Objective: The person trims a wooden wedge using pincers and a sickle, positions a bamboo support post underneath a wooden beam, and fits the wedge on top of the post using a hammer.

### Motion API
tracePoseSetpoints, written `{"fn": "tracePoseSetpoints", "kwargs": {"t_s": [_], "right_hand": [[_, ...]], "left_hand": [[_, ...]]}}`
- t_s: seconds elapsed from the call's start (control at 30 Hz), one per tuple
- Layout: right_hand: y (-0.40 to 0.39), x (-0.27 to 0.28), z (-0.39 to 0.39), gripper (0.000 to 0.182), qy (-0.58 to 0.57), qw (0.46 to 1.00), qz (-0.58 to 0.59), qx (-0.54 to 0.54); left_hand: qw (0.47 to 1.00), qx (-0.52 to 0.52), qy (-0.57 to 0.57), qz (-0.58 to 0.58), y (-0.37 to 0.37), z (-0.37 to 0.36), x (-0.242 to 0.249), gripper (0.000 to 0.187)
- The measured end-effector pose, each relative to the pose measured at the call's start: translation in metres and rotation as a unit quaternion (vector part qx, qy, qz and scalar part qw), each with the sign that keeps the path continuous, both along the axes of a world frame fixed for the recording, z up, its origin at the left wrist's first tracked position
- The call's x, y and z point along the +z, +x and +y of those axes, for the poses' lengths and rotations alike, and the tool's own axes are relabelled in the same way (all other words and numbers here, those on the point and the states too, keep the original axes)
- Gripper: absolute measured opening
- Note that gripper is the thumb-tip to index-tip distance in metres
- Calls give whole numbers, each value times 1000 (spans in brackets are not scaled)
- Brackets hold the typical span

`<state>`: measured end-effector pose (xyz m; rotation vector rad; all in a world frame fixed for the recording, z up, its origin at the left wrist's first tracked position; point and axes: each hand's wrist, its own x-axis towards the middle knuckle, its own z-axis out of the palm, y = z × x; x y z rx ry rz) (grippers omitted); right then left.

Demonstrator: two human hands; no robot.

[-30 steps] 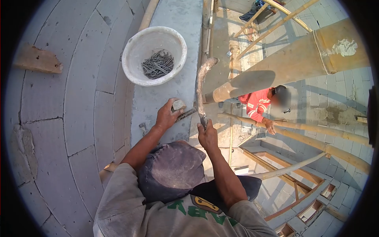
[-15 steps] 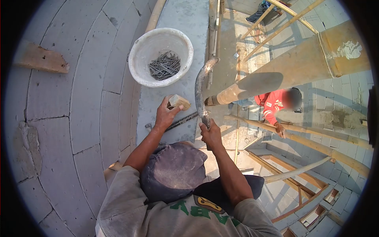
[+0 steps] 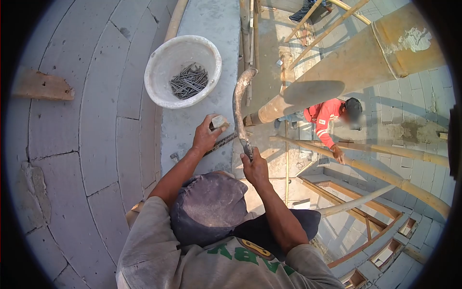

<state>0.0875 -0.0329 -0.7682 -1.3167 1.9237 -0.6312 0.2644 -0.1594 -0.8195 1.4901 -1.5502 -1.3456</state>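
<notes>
My left hand (image 3: 206, 136) is closed around a small wooden block (image 3: 218, 120) above the grey concrete ledge (image 3: 204, 21). In my right hand (image 3: 255, 168) is a long S-shaped tool (image 3: 238, 103), worn dark and pale, its rounded end pointing up and away from me. I cannot tell its exact kind. Just beneath the left hand, a dark ribbed rod (image 3: 221, 143) lies slantwise on the ledge. Farther along stands a whitish plastic bucket (image 3: 153, 82), with a heap of loose nails (image 3: 189, 81) in its bottom.
A block wall (image 3: 103, 86) rises on my left, with a wood piece (image 3: 43, 85) sticking out. To the right the ledge drops to a lower floor. A thick pole (image 3: 337, 72) and bamboo poles (image 3: 399, 180) cross there. A person in red (image 3: 329, 115) grips one.
The whole view has shifted slightly, moving the bucket and ledge left. Both hands keep hold of the block and the curved tool. The person in red has turned a little.
</notes>
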Motion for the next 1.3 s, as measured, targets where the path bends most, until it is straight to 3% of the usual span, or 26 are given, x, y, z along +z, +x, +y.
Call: {"fn": "tracePoseSetpoints", "kwargs": {"t_s": [0.23, 0.33, 0.43, 0.53, 0.63, 0.9, 1.1, 1.3], "right_hand": [[-10, 6, 1, 30, -18, 1000, 3, 2], [-10, 11, -1, 30, -4, 1000, -5, 2], [-8, 16, 0, 27, -34, 999, -4, 14], [-4, 15, 1, 26, -38, 999, 0, 18], [1, 10, 3, 26, -44, 999, 15, 20], [13, 26, -17, 26, -150, 989, -3, 3], [14, 8, -26, 29, -33, 998, 24, 44], [8, 45, -33, 27, -110, 994, 2, 11]], "left_hand": [[963, 131, 110, 208, 18, -6, 4, 48], [993, 89, 27, 78, 19, -4, 13, 47], [981, -3, -25, -195, 10, -3, 42, 43], [960, -24, -182, -211, -3, -6, 34, 39], [955, -71, -217, -190, -14, -8, 15, 36], [964, -41, -198, -173, -15, -8, 9, 38], [965, -57, -172, -191, -15, -10, 12, 36], [963, -56, -188, -185, -17, -12, 12, 35]]}}
